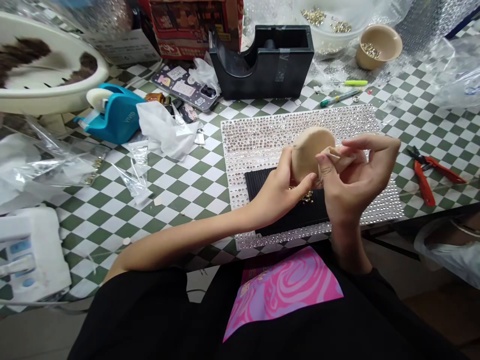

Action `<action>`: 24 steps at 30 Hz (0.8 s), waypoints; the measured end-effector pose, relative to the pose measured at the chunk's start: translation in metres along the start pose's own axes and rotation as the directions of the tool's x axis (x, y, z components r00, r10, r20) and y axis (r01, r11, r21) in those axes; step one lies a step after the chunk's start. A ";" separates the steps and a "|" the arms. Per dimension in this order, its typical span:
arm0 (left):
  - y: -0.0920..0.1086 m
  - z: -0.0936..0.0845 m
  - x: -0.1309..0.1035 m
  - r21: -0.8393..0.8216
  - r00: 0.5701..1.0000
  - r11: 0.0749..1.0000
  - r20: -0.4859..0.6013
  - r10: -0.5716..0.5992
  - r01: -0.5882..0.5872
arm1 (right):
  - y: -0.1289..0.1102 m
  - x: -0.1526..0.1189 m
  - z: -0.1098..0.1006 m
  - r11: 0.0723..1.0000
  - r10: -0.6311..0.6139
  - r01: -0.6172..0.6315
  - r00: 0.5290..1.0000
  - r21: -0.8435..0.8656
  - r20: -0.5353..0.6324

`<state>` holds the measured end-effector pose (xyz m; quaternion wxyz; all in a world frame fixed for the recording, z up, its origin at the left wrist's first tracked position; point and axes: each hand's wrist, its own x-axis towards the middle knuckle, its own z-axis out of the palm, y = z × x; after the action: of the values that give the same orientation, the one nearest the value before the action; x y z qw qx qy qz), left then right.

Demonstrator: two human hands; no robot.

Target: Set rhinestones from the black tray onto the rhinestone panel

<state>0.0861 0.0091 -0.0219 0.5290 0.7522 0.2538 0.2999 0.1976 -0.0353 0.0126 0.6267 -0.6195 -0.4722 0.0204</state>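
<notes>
Through the head camera I see the checkered table [195, 200] filling most of the view. On it lies the studded mat [258, 135], and off to the left stands the white basin [56, 102]. Just beyond the mat is the black tape dispenser [262, 82]; the black ribbed pad [300, 217] lies on the mat, below my hands. My left hand [275, 195] grips the round beige piece [311, 145], thumb and fingers at its edge, holding it tilted above the pad. My right hand [352, 185] is closed to a pinch on a crumpled pale scrap [342, 161] at the piece's right side. Right of the mat I see red-handled pliers [423, 181], and on the pad, partly hidden, small gold beads [307, 198].
</notes>
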 end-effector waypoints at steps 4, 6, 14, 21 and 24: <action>0.003 0.002 -0.003 -0.035 0.998 0.999 0.060 -0.015 0.017 | 0.005 -0.005 -0.002 0.964 -0.128 0.131 0.991 -0.229 0.030; 0.005 0.001 -0.002 -0.065 0.998 0.998 0.068 0.000 0.004 | 0.005 -0.008 -0.005 0.952 -0.161 0.176 0.984 -0.251 0.079; 0.011 -0.003 0.003 -0.009 0.972 0.977 0.094 0.215 -0.215 | 0.006 -0.010 -0.006 0.970 -0.145 0.213 0.894 -0.118 0.424; 0.012 -0.026 0.011 0.085 0.960 0.976 0.215 0.177 -0.199 | 0.017 0.002 -0.023 0.971 -0.179 0.213 0.948 -0.107 0.264; 0.006 -0.052 0.026 0.077 0.991 0.989 0.050 0.126 -0.130 | 0.024 -0.002 -0.042 0.929 -0.178 0.294 0.888 -0.225 0.424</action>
<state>0.0665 0.0590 0.0019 0.4836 0.7942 0.2046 0.3057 0.2361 -0.0625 0.0015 0.4209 -0.6227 -0.6596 0.0006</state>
